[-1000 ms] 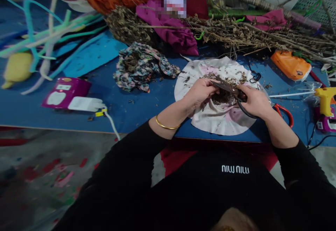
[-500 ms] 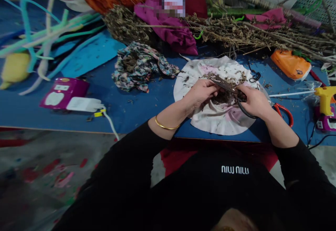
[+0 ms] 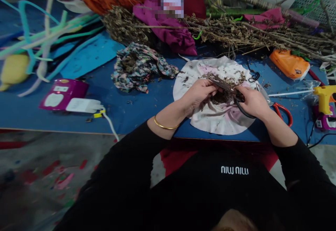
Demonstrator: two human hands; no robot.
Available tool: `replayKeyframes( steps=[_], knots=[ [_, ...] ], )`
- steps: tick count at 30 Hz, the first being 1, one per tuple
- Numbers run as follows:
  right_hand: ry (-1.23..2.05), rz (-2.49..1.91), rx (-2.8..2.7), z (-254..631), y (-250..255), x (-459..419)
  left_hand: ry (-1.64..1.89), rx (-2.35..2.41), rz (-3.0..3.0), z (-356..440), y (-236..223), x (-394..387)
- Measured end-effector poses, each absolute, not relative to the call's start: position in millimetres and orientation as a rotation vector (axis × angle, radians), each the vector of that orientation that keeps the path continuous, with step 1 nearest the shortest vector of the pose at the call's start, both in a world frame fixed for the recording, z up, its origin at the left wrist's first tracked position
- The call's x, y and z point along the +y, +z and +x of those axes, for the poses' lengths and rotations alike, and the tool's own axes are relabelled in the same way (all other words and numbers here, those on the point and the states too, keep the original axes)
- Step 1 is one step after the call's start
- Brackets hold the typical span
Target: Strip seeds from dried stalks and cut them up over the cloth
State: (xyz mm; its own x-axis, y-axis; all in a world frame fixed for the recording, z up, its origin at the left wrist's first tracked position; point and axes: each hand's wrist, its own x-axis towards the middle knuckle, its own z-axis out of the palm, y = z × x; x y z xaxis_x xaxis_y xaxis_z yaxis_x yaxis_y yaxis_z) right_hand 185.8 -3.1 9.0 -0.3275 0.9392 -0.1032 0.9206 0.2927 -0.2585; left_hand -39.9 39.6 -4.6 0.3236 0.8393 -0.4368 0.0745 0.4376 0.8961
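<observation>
My right hand point(image 3: 253, 101) grips a pair of scissors point(image 3: 223, 85) with dark blades and black handles, the blades reaching left. At their tips my left hand point(image 3: 201, 92) pinches with its fingers closed; what lies in them looks like a bit of dried plant, mostly hidden. Under both hands a round white cloth point(image 3: 225, 127) with pinkish patches lies on the blue table. A heap of crumbled dried plant bits point(image 3: 220, 98) sits on its middle, and loose crumbs are scattered around. Red-handled scissors point(image 3: 285, 113) lie just right of my right wrist.
Dried branches point(image 3: 241, 31) run along the back. Left of the cloth lies a crumpled floral cloth point(image 3: 141, 66); farther left are a purple box point(image 3: 64, 92) and colourful tubes point(image 3: 49, 35). A yellow glue gun point(image 3: 324, 98) and an orange pouch point(image 3: 290, 64) are at right.
The scissors' blades look a little closer together. Both hands stay in nearly the same place over the cloth, and the whole view shifts slightly.
</observation>
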Motion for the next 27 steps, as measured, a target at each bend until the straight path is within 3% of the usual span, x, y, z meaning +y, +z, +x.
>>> replayKeyframes(
  steps=[27],
  knots=[
    [0.352,-1.868,-2.383,188.4,14.2,-2.2,0.693,1.129,0.997,-38.8,2.8,38.6]
  ],
)
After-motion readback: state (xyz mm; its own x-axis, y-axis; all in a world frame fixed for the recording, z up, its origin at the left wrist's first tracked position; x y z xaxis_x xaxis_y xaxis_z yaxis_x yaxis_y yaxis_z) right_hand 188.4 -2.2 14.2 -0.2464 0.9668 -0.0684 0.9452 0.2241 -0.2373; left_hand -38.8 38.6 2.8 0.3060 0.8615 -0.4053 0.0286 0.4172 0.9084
